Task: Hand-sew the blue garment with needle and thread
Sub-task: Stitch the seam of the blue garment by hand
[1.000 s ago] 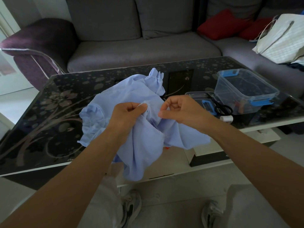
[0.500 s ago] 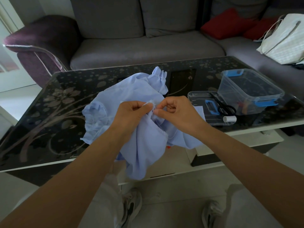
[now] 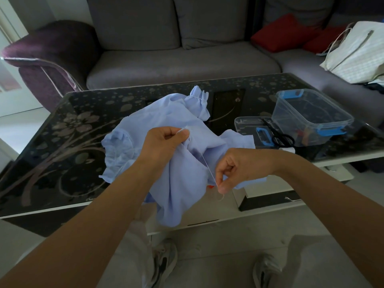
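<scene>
Clear tub (image 3: 311, 117) with blue clips, open, small coloured bits inside, unclear what. Black scissors (image 3: 282, 139) lie on flat clear lid (image 3: 247, 124) beside it. Blue garment (image 3: 166, 117) crumpled, ruffled cuffs, draped over near edge of glass table (image 3: 62, 142). Left hand (image 3: 164, 144) pinches a fold. Right hand (image 3: 239, 169) fingertips clamped on taut thread (image 3: 205, 165); needle possibly there, too thin to see. Sofa (image 3: 176, 65) behind.

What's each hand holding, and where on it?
Left hand pinches the blue garment at a raised fold; right hand pinches the thread near its free end.
</scene>
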